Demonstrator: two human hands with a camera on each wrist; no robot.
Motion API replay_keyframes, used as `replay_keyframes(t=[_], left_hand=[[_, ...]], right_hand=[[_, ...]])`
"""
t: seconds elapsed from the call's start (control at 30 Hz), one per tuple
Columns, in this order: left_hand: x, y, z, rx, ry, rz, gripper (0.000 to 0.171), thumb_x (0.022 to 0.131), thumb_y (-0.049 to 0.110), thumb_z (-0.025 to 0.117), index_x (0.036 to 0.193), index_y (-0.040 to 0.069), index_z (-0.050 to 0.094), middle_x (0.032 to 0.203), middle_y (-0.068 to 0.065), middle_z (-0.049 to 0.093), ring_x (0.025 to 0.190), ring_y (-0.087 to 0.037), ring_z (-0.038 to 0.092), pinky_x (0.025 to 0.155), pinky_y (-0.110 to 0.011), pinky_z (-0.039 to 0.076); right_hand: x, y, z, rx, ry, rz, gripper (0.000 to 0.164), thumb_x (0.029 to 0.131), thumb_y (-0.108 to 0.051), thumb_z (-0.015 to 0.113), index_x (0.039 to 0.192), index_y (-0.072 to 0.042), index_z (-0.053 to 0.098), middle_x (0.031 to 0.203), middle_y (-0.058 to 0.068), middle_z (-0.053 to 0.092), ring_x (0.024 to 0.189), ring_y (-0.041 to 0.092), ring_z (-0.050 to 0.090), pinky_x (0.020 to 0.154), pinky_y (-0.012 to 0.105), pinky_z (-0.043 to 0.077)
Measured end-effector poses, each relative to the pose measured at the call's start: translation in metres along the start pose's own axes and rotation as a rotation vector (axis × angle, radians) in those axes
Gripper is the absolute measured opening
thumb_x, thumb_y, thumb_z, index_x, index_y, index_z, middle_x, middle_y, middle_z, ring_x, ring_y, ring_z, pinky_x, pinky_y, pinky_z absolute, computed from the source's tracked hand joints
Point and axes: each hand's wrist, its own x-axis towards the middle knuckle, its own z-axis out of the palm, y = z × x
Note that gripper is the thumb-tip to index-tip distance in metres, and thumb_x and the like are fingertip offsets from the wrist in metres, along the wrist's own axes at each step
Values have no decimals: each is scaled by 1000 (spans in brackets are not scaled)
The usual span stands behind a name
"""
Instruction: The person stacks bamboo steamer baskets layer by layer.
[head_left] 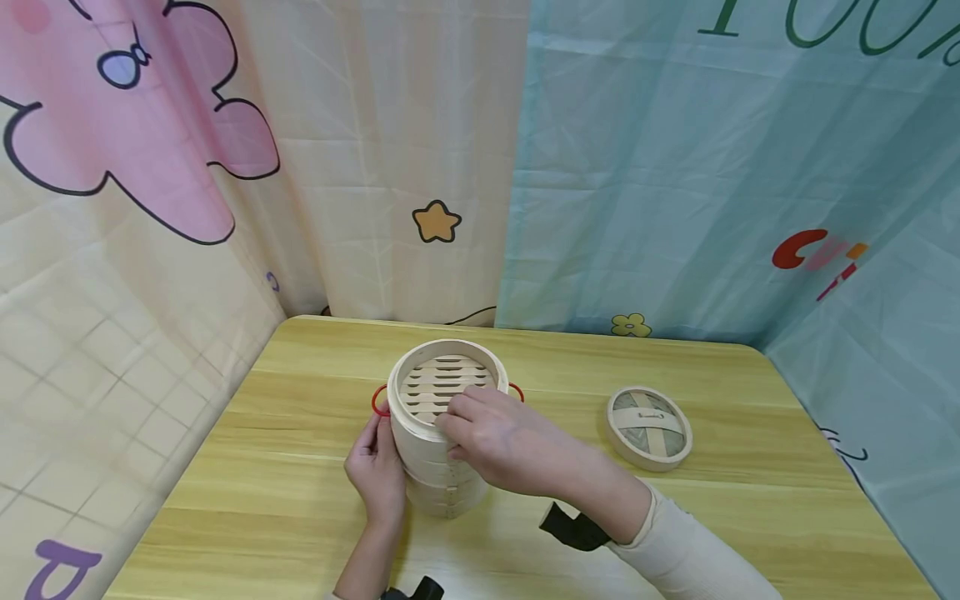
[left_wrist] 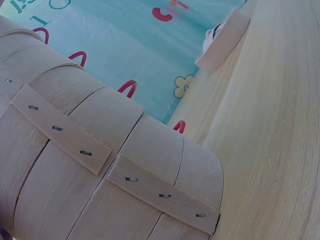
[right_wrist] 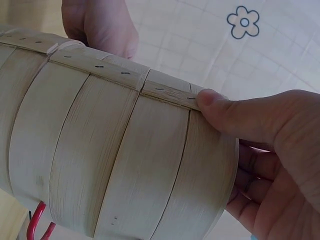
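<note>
A tall stack of round bamboo steamer baskets (head_left: 438, 458) stands on the table, its slatted top tier (head_left: 444, 379) uncovered. Red loop handles (left_wrist: 131, 89) stick out from its sides. My right hand (head_left: 498, 437) pinches the near rim of the top tier; in the right wrist view the right hand (right_wrist: 280, 140) has its thumb on the outer wall and its fingers inside the rim. At the stack's left side, just under a red handle, my left hand (head_left: 378, 475) holds the wall; its fingertips are partly hidden.
The round bamboo lid (head_left: 649, 427) lies on the table to the right of the stack. Printed curtains (head_left: 420, 125) hang behind the wooden table (head_left: 300, 400) and along both its sides.
</note>
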Motion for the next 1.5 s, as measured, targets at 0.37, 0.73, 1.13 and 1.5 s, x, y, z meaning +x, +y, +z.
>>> replay_keyframes(t=[0.37, 0.73, 1.13, 1.5], left_hand=[[3, -10, -2, 12, 20, 1, 21, 88, -7, 51, 104, -17, 60, 92, 4, 66, 86, 0, 61, 74, -14, 49], [5, -29, -6, 17, 8, -2, 21, 89, -1, 57, 105, -11, 63, 94, 2, 67, 89, -3, 62, 75, -15, 49], [5, -29, -7, 22, 6, -4, 21, 89, 0, 56, 104, -12, 63, 92, 4, 67, 88, -3, 62, 75, -15, 49], [5, -30, -9, 13, -10, -1, 21, 89, 0, 56, 105, -12, 63, 92, 4, 67, 87, -3, 62, 75, -15, 49]], right_hand=[[-27, 34, -21, 153, 241, 72, 27, 84, -17, 68, 103, 0, 63, 95, 6, 60, 86, 19, 56, 76, 28, 49], [-150, 120, -6, 93, 35, 511, 16, 72, 5, 73, 86, -2, 67, 80, 4, 61, 73, 19, 57, 60, 32, 50], [-233, 127, 28, 164, -294, 701, 12, 75, 2, 71, 87, 1, 68, 79, 4, 60, 73, 21, 59, 60, 32, 52], [-247, 122, 42, 175, -244, 679, 9, 76, 3, 70, 82, -3, 68, 76, 1, 57, 68, 18, 56, 57, 30, 49]])
